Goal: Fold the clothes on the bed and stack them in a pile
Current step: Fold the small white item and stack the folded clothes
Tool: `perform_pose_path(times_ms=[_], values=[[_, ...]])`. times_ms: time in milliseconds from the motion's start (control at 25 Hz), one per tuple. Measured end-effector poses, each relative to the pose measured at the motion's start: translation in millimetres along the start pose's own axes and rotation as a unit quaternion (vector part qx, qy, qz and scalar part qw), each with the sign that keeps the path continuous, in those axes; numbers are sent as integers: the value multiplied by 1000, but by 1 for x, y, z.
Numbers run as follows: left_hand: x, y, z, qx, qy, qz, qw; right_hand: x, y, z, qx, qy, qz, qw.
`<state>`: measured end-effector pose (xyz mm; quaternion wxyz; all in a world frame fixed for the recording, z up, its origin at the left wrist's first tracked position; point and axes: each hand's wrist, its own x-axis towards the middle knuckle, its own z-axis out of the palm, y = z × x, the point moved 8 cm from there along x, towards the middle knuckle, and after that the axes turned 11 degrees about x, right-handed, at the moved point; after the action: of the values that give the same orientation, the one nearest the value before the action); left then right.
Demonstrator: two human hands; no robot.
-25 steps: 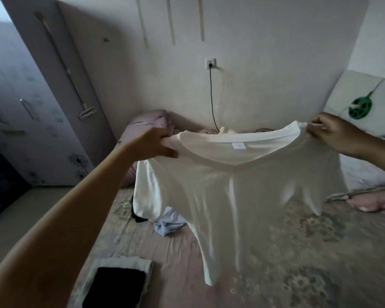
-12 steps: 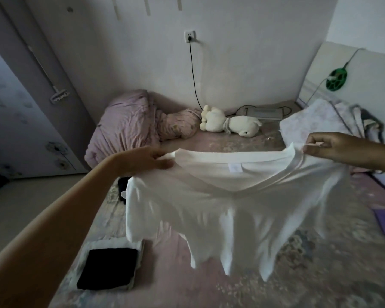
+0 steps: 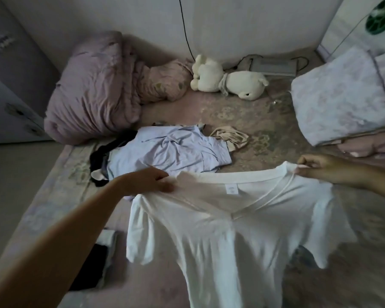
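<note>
A white V-neck T-shirt hangs spread out in front of me over the bed. My left hand grips its left shoulder and my right hand pinches its right shoulder at the collar. Behind the shirt a crumpled light-blue shirt lies on the bed, with dark garments at its left and a small beige garment at its right. A folded pile, black on white, sits at the near left, partly hidden by my left arm.
A rolled pink duvet and a pink pillow lie at the far left. A white plush toy lies by the wall. A folded pale quilt fills the right. The bed's left edge drops to the floor.
My head has tilted down and both hands have lowered the white T-shirt toward the bed. The heap of loose clothes behind it has come into view.
</note>
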<state>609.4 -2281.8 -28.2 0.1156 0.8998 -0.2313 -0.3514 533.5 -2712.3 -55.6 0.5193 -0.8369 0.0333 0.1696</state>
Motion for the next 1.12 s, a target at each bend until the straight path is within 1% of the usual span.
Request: perform_pose_path(times_ms=[40, 80, 120, 160, 200, 280, 320, 400, 480, 560, 640, 720, 760, 800, 880, 960, 1000, 1040, 1120], values=[[40, -9, 4, 13, 9, -16, 1000, 27, 14, 2, 24, 17, -20, 999], [78, -18, 11, 23, 14, -33, 999, 63, 26, 13, 25, 28, 35, 999], [114, -27, 19, 27, 16, -47, 998, 93, 38, 19, -20, 29, 31, 999], [150, -38, 27, 23, 17, -57, 998, 127, 62, 20, -30, 37, 42, 998], [184, -47, 38, 13, 24, -66, 997, 157, 94, 17, -40, 67, 56, 995], [234, -64, 51, -32, 71, -97, 992, 194, 141, 18, -57, 104, 96, 988], [259, -72, 56, -55, 105, -118, 986, 215, 159, 23, -58, 103, 106, 987], [300, -87, 57, -62, 171, -156, 971, 255, 184, 28, -86, 128, 103, 983], [336, -101, 53, -18, 188, -182, 965, 291, 201, 22, -128, 169, 93, 973], [368, -115, 45, 68, 182, -195, 961, 326, 207, 16, -177, 201, 77, 960], [399, -129, 38, 136, 200, -215, 946, 361, 211, 12, -215, 238, 69, 945], [423, -139, 45, 165, 245, -250, 922, 387, 227, 22, -248, 251, 80, 932], [429, -146, 62, 157, 263, -272, 912, 390, 244, 35, -255, 246, 90, 931], [430, -153, 88, 123, 278, -293, 906, 384, 267, 52, -253, 241, 101, 932], [408, -166, 164, -15, 311, -330, 891, 340, 307, 87, -230, 264, 89, 933], [356, -167, 249, -149, 333, -371, 854, 271, 331, 123, -221, 306, 52, 924], [327, -162, 290, -176, 330, -390, 841, 233, 342, 141, -227, 323, 50, 917], [300, -155, 327, -183, 318, -404, 838, 194, 352, 159, -233, 337, 61, 910], [255, -137, 386, -213, 290, -399, 844, 123, 373, 193, -207, 349, 104, 908]])
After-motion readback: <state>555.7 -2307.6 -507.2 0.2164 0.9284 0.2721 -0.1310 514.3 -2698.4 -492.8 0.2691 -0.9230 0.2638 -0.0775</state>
